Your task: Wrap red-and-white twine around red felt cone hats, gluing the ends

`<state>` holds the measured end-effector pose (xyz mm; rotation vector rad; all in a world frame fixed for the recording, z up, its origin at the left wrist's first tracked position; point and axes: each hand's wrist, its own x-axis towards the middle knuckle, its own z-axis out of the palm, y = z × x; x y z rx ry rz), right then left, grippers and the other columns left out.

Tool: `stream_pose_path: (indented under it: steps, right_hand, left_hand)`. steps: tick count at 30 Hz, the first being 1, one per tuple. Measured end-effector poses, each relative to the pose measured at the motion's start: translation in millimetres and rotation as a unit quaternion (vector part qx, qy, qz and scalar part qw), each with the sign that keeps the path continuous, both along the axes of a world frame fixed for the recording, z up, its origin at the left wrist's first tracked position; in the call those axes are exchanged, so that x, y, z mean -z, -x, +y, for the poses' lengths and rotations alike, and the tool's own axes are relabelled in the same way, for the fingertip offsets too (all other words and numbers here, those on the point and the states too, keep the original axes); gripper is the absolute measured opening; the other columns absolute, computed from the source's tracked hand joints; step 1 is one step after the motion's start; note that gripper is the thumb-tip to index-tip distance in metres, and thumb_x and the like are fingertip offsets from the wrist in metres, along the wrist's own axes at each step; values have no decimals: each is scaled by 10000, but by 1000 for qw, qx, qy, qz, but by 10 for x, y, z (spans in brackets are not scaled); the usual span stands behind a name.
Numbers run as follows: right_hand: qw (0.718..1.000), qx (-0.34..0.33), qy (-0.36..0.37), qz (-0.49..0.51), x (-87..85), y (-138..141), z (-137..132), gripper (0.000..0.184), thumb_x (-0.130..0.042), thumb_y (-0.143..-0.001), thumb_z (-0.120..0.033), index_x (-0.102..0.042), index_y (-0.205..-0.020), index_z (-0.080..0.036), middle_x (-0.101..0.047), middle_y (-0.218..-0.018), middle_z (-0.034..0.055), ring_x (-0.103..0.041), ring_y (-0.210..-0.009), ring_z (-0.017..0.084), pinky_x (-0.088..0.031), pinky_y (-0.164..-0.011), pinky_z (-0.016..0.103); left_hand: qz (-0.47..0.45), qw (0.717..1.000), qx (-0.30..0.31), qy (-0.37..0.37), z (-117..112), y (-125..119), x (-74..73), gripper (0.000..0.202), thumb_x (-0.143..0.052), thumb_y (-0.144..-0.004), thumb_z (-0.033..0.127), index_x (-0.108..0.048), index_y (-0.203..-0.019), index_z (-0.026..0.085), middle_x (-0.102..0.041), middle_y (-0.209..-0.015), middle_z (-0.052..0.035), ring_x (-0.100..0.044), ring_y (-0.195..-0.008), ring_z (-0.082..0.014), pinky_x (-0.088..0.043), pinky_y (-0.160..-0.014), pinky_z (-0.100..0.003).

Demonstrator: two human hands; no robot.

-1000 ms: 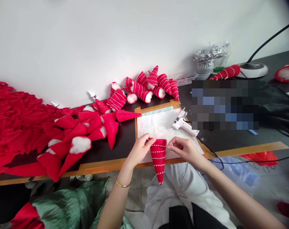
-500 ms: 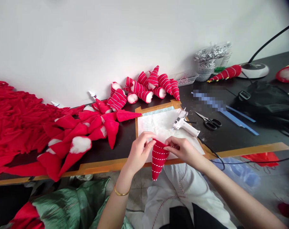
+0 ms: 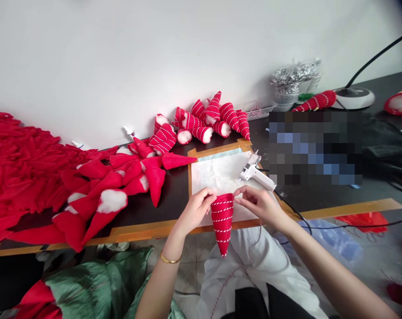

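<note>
A red fabric cone [image 3: 222,221] with rows of red-and-white cord wound round it hangs point down over the table's front edge. My left hand [image 3: 196,208] pinches its upper rim at the left side. At the upper right corner of the cone, my right hand [image 3: 259,204] has its thumb and fingers closed on the cord; the grip itself is partly hidden. A loose length of red-and-white cord [image 3: 250,252] drops from below my right hand across the white-clad lap. Just behind the hands, a white glue gun [image 3: 257,173] lies on a white sheet [image 3: 214,173].
Plain red stuffed cones [image 3: 111,181] lie left, beside a heap of red fabric [image 3: 25,164]. Corded cones [image 3: 201,122] are piled against the wall. A lamp base [image 3: 355,97] and silver tinsel [image 3: 287,84] stand back right. A power cable [image 3: 297,212] runs off the front edge.
The cone has turned upright and shifted slightly right and down, facing me squarely. My right hand has drawn off its rim to the right, and the loose cord has swung right.
</note>
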<state>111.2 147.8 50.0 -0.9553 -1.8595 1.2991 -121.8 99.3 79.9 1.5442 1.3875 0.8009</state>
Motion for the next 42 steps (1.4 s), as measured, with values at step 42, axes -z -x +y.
stream_pose_path:
  steps: [42]
  right_hand:
    - [998, -7, -37, -43, -99, 166, -37, 227, -638, -904, -392, -760, -839, -212, -780, -825, 78, -680, -719, 234, -506, -668, 339]
  left_hand:
    - [49, 997, 47, -43, 16, -77, -95, 237, -590, -959, 348, -756, -951, 179, -672, -914, -38, -636, -845, -186, -463, -766, -269]
